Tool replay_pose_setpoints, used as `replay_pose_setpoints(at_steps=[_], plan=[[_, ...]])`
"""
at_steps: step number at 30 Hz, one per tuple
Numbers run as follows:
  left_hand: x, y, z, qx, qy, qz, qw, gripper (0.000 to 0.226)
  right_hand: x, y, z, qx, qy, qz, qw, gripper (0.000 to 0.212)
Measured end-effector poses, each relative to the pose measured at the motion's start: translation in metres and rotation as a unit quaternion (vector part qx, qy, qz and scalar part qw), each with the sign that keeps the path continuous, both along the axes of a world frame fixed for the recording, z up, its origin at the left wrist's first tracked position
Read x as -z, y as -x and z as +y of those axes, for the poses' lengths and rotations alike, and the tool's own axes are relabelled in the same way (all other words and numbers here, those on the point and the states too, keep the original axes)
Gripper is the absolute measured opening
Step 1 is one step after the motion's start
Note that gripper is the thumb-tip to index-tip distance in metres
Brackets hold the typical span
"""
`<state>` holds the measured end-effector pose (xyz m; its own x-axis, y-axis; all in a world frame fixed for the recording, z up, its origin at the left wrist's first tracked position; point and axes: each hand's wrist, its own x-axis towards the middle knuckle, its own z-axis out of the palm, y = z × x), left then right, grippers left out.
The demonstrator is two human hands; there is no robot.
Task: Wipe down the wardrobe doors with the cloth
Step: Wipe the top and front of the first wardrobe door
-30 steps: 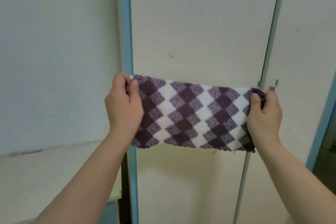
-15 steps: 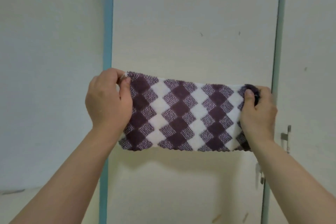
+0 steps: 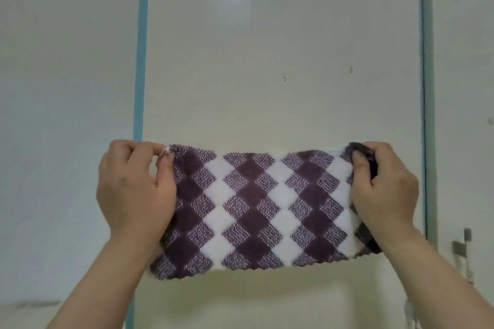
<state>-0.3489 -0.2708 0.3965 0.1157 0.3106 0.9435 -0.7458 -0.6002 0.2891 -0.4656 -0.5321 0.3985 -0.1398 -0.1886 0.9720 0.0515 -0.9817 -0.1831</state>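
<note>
Holding the cloth (image 3: 262, 211) stretched flat between both hands, you are facing the middle wardrobe door (image 3: 280, 48), with the fabric raised in front of its lower half. Your left hand (image 3: 133, 189) is gripping the cloth's left edge, with the thumb pinching the top corner against the curled fingers. Your right hand (image 3: 385, 189) is clutching the right edge in the same way, with a bunch of dark fabric gathered under its fingers. The cloth, a purple-and-white diamond check, is hanging as a wide band. Its top edge is running level between your fists and its bottom edge is dipping a little lower on the left. Whether it is touching the door or sitting just off it cannot be told from this view. A blue-green strip (image 3: 140, 61) is running down the door's left edge, behind your left knuckles, and a darker strip (image 3: 427, 88) is bordering its right side. A small metal fitting (image 3: 461, 244) is sitting on the next panel (image 3: 463, 61), just right of your right wrist. Two small dark marks (image 3: 284, 77) are showing on the door above the cloth.
</note>
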Motion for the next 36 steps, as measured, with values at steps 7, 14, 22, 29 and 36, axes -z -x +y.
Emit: replay_pose_setpoints(at_steps=[7, 14, 22, 29, 36], plan=[[0.008, -0.007, -0.003, -0.063, -0.039, 0.0, 0.997, 0.024, 0.001, -0.027, -0.023, 0.112, 0.144, -0.033, 0.983, 0.013], [0.008, -0.003, -0.008, -0.246, -0.147, -0.068, 0.956, 0.03, -0.007, -0.028, -0.03, 0.193, 0.282, -0.073, 0.937, 0.032], [0.016, 0.012, -0.006, -0.168, -0.215, -0.01, 0.962, 0.027, -0.012, -0.019, -0.039, 0.244, 0.338, -0.038, 0.908, 0.027], [0.024, 0.045, -0.061, -0.097, -0.133, 0.242, 0.956, 0.112, 0.019, -0.011, -0.001, 0.196, 0.165, 0.076, 0.964, 0.046], [0.047, 0.018, -0.091, -0.112, -0.078, 0.184, 0.973, 0.086, 0.029, -0.025, 0.028, 0.134, 0.025, 0.116, 0.984, 0.063]])
